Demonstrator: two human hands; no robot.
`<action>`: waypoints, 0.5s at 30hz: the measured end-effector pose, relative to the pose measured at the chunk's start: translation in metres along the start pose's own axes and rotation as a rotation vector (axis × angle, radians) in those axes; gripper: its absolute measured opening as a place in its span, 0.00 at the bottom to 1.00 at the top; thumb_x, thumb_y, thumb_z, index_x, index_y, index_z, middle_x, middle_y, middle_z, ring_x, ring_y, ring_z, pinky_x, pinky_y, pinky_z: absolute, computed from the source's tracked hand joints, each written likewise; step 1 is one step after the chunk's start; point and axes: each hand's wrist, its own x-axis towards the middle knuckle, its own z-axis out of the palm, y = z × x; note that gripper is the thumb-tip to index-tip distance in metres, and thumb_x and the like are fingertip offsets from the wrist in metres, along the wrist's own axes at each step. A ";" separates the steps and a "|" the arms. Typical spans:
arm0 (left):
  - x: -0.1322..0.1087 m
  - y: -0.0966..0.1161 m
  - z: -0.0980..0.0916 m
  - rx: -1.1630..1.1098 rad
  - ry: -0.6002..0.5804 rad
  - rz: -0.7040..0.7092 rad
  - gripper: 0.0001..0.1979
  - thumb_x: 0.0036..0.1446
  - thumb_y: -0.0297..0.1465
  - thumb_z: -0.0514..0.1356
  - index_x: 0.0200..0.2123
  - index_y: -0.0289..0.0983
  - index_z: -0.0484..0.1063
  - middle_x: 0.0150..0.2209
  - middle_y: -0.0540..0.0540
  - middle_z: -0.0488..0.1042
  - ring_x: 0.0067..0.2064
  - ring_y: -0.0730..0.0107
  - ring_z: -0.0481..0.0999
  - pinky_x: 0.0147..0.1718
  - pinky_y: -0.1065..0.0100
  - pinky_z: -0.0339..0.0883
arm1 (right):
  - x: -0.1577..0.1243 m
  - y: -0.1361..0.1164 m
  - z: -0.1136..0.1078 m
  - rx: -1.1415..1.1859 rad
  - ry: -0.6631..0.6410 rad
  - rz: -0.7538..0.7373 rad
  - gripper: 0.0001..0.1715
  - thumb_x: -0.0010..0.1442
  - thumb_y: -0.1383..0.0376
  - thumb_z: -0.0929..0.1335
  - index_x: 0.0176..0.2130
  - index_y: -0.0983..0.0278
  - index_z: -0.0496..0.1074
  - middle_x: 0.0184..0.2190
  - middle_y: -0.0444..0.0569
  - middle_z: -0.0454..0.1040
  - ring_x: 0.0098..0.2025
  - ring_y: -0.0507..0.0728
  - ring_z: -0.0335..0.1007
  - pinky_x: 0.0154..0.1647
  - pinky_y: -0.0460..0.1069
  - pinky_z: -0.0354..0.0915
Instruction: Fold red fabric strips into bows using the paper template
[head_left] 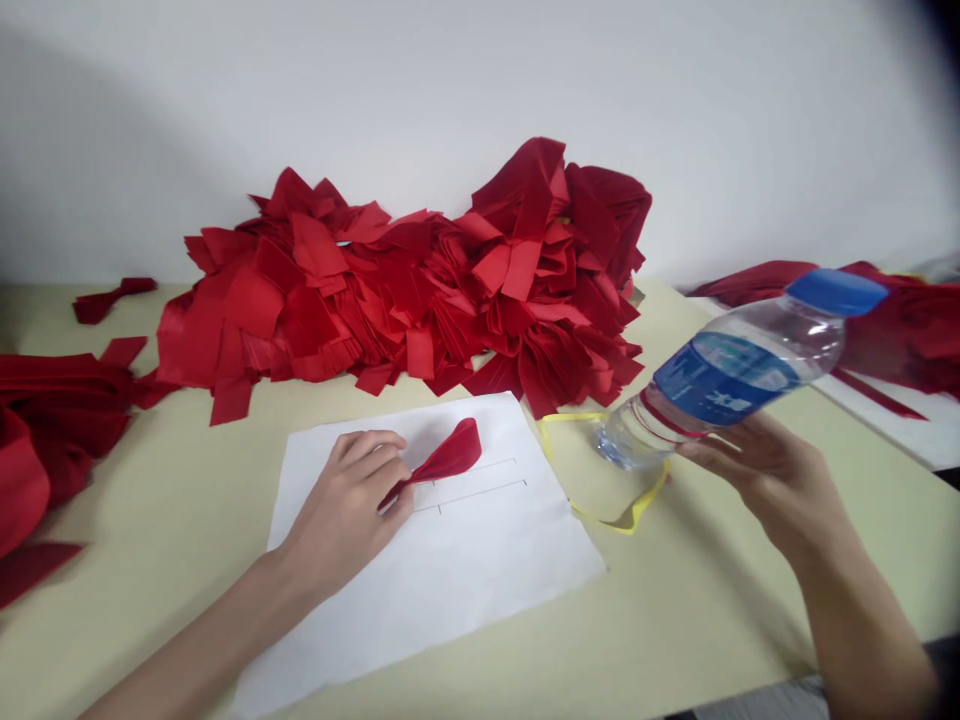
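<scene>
My left hand (360,490) is closed on the pinched part of a folded red ribbon (457,450), whose rounded loop sticks out to the right of my fingers. Beneath it lies a white paper sheet (480,570) with thin ruled lines and short tick marks. My right hand (757,465) grips a clear plastic water bottle (724,375) from below and behind, with most of the fingers hidden by it. The bottle has a blue cap and blue label and is tilted, cap to the upper right. Thin red bands circle its lower part, near a yellow ribbon (626,520) on the table.
A large heap of red ribbon pieces (405,290) stands against the white wall. More red strips (60,420) lie at the left edge, with one small red bow (112,298) behind them. At the right, red ribbons (900,335) rest on a white surface.
</scene>
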 end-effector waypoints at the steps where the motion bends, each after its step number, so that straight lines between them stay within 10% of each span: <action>1: 0.000 0.000 0.000 0.001 0.003 0.000 0.09 0.55 0.20 0.53 0.26 0.38 0.65 0.26 0.49 0.72 0.46 0.60 0.71 0.43 0.57 0.62 | -0.001 -0.001 0.001 -0.063 0.075 0.012 0.32 0.41 0.56 0.75 0.45 0.62 0.70 0.44 0.54 0.74 0.43 0.63 0.73 0.45 0.55 0.70; 6: 0.000 0.000 0.000 0.001 0.011 0.002 0.08 0.55 0.20 0.54 0.26 0.37 0.64 0.26 0.49 0.71 0.45 0.61 0.71 0.44 0.57 0.61 | -0.011 -0.008 0.003 -0.411 0.231 0.020 0.30 0.39 0.49 0.74 0.39 0.63 0.71 0.34 0.52 0.77 0.35 0.62 0.75 0.39 0.55 0.71; 15: 0.000 0.001 0.000 0.007 -0.005 0.009 0.07 0.55 0.20 0.54 0.27 0.36 0.65 0.27 0.49 0.71 0.46 0.61 0.71 0.45 0.58 0.61 | -0.010 0.016 -0.018 -0.216 -0.248 0.110 0.34 0.45 0.54 0.72 0.50 0.59 0.65 0.40 0.56 0.74 0.25 0.55 0.70 0.21 0.47 0.67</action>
